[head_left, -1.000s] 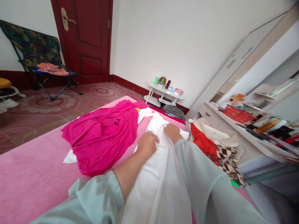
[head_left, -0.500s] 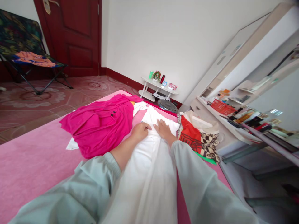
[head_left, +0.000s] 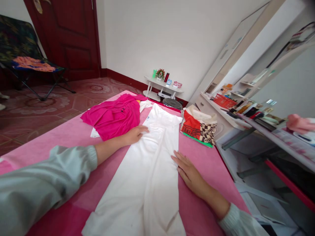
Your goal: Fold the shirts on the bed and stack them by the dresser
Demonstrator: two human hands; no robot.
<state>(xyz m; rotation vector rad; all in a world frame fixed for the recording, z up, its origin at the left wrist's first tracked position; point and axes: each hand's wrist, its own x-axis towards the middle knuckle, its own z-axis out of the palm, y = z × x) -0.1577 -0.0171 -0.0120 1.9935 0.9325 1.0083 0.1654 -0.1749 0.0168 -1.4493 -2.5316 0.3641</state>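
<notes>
A long white garment [head_left: 157, 164] lies stretched out along the bed, folded lengthwise, with a small blue mark near its far end. My left hand [head_left: 136, 134] rests on its left edge, fingers reaching out loosely over the cloth. At the right edge is my right hand [head_left: 188, 170], palm down with fingers spread, the fingertips touching the fabric. Left of the white garment lies a crumpled bright pink garment [head_left: 115, 116], with white cloth showing from under it. Folded clothes [head_left: 197, 126] in red, checked and cream, with green underneath, sit to the right.
The pink bedspread [head_left: 204, 206] covers the bed. A dressing table [head_left: 236, 123] with bottles and a red basket [head_left: 224, 101] runs along the right. Beyond the bed's far end stands a small white shelf [head_left: 163, 84]; a folding chair [head_left: 29, 64] is at the far left.
My hands have moved apart and back toward me: the left to the left edge, the right down to the right edge. The white garment's far end now shows more fully. The view has shifted.
</notes>
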